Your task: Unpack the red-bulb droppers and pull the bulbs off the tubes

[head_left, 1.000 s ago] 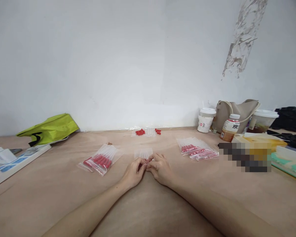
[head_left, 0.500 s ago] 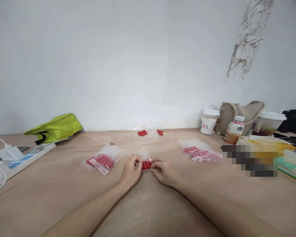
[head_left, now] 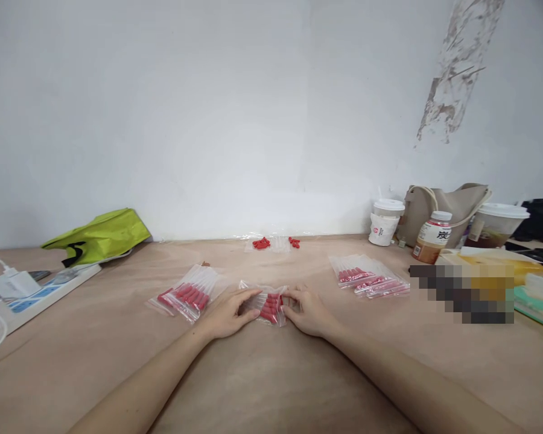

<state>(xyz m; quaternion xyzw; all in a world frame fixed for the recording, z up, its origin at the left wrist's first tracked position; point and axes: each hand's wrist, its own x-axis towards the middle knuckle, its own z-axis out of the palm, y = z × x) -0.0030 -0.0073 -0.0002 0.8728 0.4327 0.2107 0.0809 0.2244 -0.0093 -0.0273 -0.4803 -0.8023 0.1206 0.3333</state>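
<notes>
Between my hands a clear zip bag (head_left: 271,307) lies on the table, turned sideways. It holds several thin white sticks with thick red ends, the red ends toward the right. My left hand (head_left: 228,313) grips the bag's left side, fingers at its far edge and thumb at its near edge. At the right end, the curled fingers and thumb of my right hand (head_left: 305,310) hold the bag's edge. Left of my hands lies a pile of similar filled bags (head_left: 187,295); another stack of filled bags (head_left: 366,277) lies to the right.
Small red pieces (head_left: 261,243) lie on clear plastic near the wall. At left are a power strip (head_left: 54,295) with a white charger and a yellow-green bag (head_left: 104,235). A paper cup (head_left: 386,223), a bottle (head_left: 433,238) and a beige handbag (head_left: 409,220) stand at right.
The bag has turned from pointing away to lying sideways, with its red ends toward the right. My left hand has shifted left and its fingers have spread; my right hand has moved slightly.
</notes>
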